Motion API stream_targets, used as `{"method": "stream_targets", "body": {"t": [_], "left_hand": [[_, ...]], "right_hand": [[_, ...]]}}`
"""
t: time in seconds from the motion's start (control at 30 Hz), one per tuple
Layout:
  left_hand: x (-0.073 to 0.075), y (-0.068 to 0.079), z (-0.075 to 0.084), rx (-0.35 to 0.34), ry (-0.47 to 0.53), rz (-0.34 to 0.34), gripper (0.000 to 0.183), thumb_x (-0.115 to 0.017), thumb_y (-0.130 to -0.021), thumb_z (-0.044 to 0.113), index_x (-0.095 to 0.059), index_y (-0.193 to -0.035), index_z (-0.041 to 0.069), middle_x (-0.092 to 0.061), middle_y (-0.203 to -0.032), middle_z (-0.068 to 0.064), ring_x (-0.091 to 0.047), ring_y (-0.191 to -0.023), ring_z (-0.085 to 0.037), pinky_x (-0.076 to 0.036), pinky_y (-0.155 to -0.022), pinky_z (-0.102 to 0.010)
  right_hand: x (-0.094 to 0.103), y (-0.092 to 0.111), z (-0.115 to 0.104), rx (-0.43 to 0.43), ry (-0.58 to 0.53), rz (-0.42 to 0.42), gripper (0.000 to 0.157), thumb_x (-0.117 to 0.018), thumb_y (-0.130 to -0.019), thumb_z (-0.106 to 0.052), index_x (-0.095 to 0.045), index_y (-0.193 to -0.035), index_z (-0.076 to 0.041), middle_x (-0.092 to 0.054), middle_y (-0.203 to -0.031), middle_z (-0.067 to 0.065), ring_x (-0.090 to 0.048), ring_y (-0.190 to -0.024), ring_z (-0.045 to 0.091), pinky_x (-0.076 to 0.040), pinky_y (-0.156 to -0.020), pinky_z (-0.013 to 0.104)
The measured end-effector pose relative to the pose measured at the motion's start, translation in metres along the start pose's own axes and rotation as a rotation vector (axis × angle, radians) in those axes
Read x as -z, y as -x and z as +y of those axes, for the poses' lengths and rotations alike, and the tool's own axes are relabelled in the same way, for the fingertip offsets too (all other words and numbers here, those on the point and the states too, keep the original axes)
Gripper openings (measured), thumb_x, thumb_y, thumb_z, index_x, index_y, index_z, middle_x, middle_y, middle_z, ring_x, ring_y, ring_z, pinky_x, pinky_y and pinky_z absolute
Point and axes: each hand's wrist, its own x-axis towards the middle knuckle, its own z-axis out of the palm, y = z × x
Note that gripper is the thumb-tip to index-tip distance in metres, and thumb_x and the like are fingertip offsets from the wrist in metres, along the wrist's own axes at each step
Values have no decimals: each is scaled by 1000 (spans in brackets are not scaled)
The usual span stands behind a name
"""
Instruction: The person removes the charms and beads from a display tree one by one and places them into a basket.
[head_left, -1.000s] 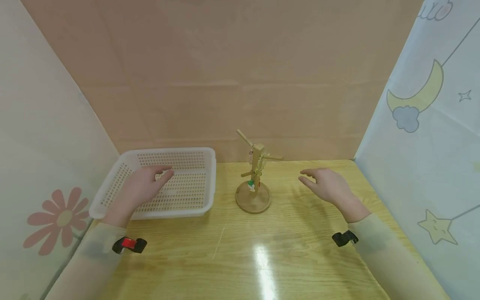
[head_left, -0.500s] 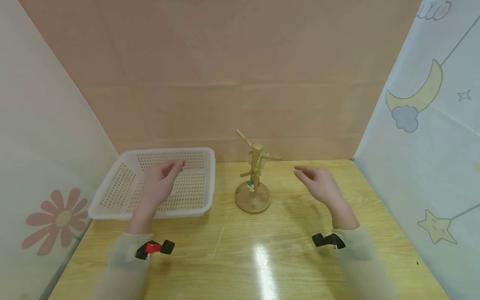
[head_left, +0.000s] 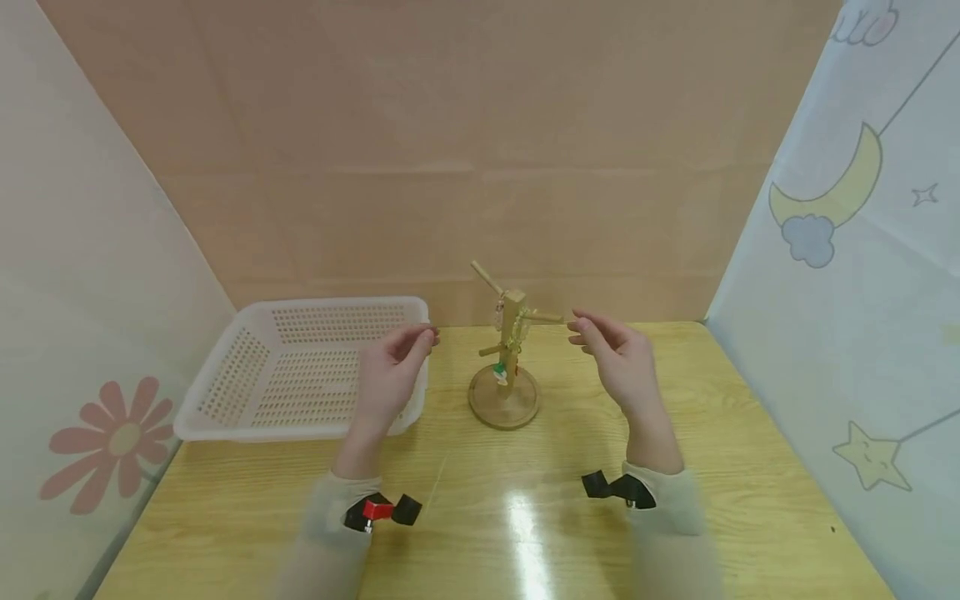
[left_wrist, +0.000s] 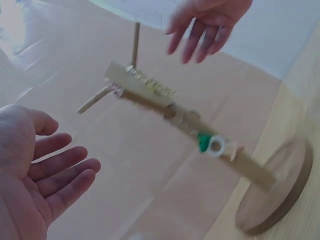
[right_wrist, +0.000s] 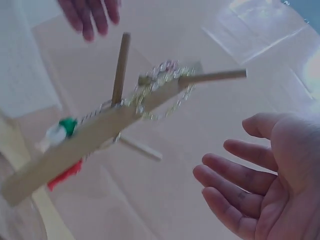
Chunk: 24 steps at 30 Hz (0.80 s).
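Observation:
A wooden stand [head_left: 510, 342] with a round base [head_left: 505, 414] and several pegs stands upright on the table. Beaded bracelets [right_wrist: 165, 95] hang from its pegs. Lower on the post, a green and white charm [left_wrist: 212, 144] shows, with something red [right_wrist: 65, 175] on another side. My left hand [head_left: 386, 375], fingers loosely bent and holding nothing, hovers left of the stand, over the basket's right edge. To the stand's right, my right hand [head_left: 618, 358] hangs in the air near a peg, fingers relaxed and apart from it. Neither hand touches the stand.
A white plastic basket [head_left: 262, 435] with perforated walls sits at the left on the wooden table [head_left: 480, 517]. Behind rises a tan backdrop [head_left: 480, 167]. Patterned white panels border the left and right sides.
Both hands have moved inward toward the stand, the left one rightward across the basket and the right one leftward. The stand and basket stay in place.

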Motion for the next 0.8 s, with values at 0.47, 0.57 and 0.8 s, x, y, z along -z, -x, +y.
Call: {"method": "stream_targets", "body": {"t": [0.47, 0.57, 0.8], "left_hand": [[-61, 21, -21, 97, 17, -2, 12, -77, -99, 10, -81, -108, 4, -80, -100, -5, -76, -88, -20, -63, -77, -27], [-66, 22, -24, 75, 31, 22, 12, -78, -98, 8, -81, -108, 2, -80, -102, -8, -77, -88, -23, -64, -80, -30], [-69, 23, -28, 55, 41, 29, 13, -80, -97, 6, -80, -109, 1, -80, -105, -12, -78, -92, -28, -64, -85, -37]], "right_hand": [[-25, 4, -34, 213, -223, 176, 27, -66, -106, -7, -74, -131, 1, -77, -117, 20, -74, -101, 12, -57, -85, 26], [-28, 5, -33, 266, -191, 185, 27, -69, -103, 0, -75, -129, 1, -77, -116, 22, -74, -100, 9, -56, -85, 24], [-31, 3, -31, 346, -150, 210, 18, -74, -100, -2, -80, -117, 2, -79, -109, 19, -75, -97, 10, -58, -83, 24]]}}
